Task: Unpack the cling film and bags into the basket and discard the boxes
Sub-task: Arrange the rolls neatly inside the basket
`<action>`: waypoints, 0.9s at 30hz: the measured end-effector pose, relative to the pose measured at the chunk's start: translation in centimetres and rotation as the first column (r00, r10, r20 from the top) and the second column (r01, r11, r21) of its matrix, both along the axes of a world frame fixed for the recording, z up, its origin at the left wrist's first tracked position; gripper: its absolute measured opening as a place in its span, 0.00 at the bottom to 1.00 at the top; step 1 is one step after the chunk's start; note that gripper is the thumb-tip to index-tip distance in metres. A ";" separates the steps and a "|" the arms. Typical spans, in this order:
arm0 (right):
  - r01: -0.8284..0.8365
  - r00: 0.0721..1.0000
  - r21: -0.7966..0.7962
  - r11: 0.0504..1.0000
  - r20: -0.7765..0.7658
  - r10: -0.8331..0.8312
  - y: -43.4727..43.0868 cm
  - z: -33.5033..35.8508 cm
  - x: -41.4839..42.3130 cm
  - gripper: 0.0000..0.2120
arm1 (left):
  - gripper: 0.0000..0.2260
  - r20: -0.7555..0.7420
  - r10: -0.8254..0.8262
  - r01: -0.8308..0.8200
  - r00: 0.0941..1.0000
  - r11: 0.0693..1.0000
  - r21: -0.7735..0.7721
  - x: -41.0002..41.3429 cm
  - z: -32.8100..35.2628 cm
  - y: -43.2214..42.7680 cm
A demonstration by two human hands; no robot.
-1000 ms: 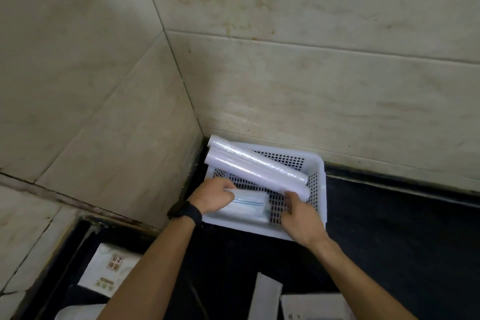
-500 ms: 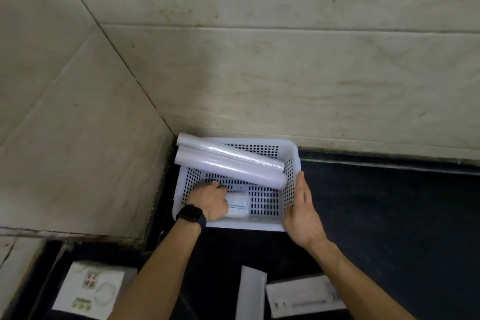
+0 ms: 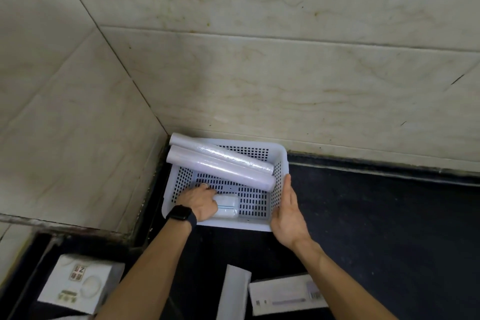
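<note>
A white perforated basket (image 3: 282, 156) stands in the wall corner on a dark counter. Two cling film rolls (image 3: 220, 167) lie slanted across it, their left ends resting on the rim. A small roll of bags (image 3: 228, 206) with a blue stripe lies on the basket floor at the front. My left hand (image 3: 200, 201) is inside the basket, fingers resting over the left part of that roll. My right hand (image 3: 288, 212) lies flat against the outside of the basket's right wall, fingers straight.
A white box with printed characters (image 3: 78, 282) sits at the lower left. A flat white box (image 3: 233, 293) and a longer box with a barcode (image 3: 285, 296) lie on the counter near the bottom edge. Tiled walls (image 3: 259, 73) close in behind and to the left.
The bag roll went from held over the basket's front to lying on its floor. My right hand let go of it and moved to the basket's right wall. The view shifted.
</note>
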State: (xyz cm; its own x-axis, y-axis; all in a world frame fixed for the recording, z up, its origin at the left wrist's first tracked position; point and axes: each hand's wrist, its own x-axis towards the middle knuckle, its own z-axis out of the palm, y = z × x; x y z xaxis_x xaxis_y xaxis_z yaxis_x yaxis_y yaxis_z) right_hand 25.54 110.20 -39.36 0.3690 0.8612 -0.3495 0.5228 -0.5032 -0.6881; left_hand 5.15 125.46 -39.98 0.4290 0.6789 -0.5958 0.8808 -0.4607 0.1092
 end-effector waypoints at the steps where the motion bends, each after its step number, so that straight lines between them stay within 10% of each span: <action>1: -0.011 1.000 0.000 1.000 0.009 0.011 0.0 0.1 0.0 0.45 | 0.22 -0.001 0.004 -0.004 1.000 1.000 0.013 -0.1 0.1 -0.1; 6: -0.068 0.996 0.016 0.998 0.055 0.067 0.2 0.3 0.1 0.41 | 0.23 0.212 0.099 -0.133 0.972 0.979 0.154 -1.7 1.5 -0.8; 11: -0.206 0.883 0.137 0.969 0.454 0.123 1.9 1.3 0.0 0.37 | 0.21 0.530 0.106 -0.396 0.841 0.790 0.469 -5.5 1.8 -3.1; 16: -0.432 0.810 0.088 0.897 0.476 0.344 6.9 2.3 -2.3 0.32 | 0.30 0.478 0.358 -0.529 0.802 0.798 0.289 -7.0 -0.4 -4.2; 27: -0.532 0.593 -0.234 0.814 0.583 0.555 11.5 1.0 -4.3 0.30 | 0.28 0.425 0.367 -0.513 0.827 0.802 0.306 -6.6 -1.0 -4.4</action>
State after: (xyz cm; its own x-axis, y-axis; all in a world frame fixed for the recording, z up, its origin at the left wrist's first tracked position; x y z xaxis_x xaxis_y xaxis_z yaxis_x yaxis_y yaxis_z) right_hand 21.23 121.74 -38.38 -0.0279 0.9657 -0.2582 0.9936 -0.0015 -0.1128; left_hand -1.41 121.02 -41.00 0.1422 0.9829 -0.1172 0.9402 -0.0972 0.3264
